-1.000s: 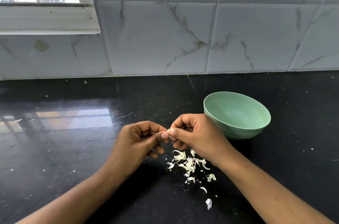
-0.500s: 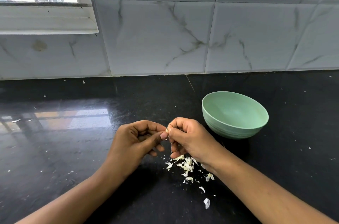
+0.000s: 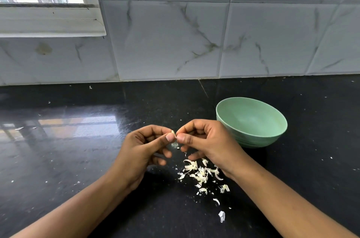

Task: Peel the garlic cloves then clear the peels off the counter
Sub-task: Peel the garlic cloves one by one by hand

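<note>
Mid-peel: left hand (image 3: 144, 152) & right hand (image 3: 206, 144) both pinch a small garlic clove (image 3: 173, 132) btwn thumb and forefinger tips, above counter (image 3: 78, 159) centre. Peels (image 3: 200, 173) lie piled below, toward front edge, uncleared. Green bowl (image 3: 253, 140) just right, looks empty. Prob. clearing all left.

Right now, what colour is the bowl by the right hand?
The bowl is a plain pale green, with no pattern. It shows best in the head view.

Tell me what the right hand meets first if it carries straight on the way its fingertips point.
The right hand points leftward at the left hand. It would first press the garlic clove pinched between them, then probably the left hand itself.
</note>
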`<move>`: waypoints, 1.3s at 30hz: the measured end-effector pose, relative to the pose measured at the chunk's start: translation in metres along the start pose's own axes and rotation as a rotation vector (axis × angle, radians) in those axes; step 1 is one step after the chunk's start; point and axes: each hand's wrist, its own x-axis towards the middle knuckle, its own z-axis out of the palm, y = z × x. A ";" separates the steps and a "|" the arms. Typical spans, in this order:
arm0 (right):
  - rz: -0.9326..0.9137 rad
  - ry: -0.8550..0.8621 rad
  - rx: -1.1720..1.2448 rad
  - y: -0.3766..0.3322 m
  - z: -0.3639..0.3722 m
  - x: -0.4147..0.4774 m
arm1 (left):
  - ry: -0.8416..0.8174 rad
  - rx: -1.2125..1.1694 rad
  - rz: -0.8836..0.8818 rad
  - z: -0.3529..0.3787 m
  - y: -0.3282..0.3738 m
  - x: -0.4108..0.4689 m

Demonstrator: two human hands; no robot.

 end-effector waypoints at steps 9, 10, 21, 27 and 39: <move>0.009 -0.071 -0.023 0.004 0.002 0.001 | -0.046 0.050 0.014 0.001 0.002 -0.002; 0.018 -0.087 -0.028 0.004 0.003 0.001 | -0.049 0.055 0.010 0.001 0.002 -0.002; -0.013 -0.154 -0.312 0.005 0.002 -0.001 | -0.084 0.168 -0.138 -0.003 0.003 0.001; -0.056 -0.201 -0.343 0.008 0.001 0.000 | -0.133 0.137 -0.191 -0.005 0.005 0.002; -0.044 -0.227 -0.293 0.012 0.001 0.003 | -0.164 0.150 -0.180 -0.007 0.001 0.004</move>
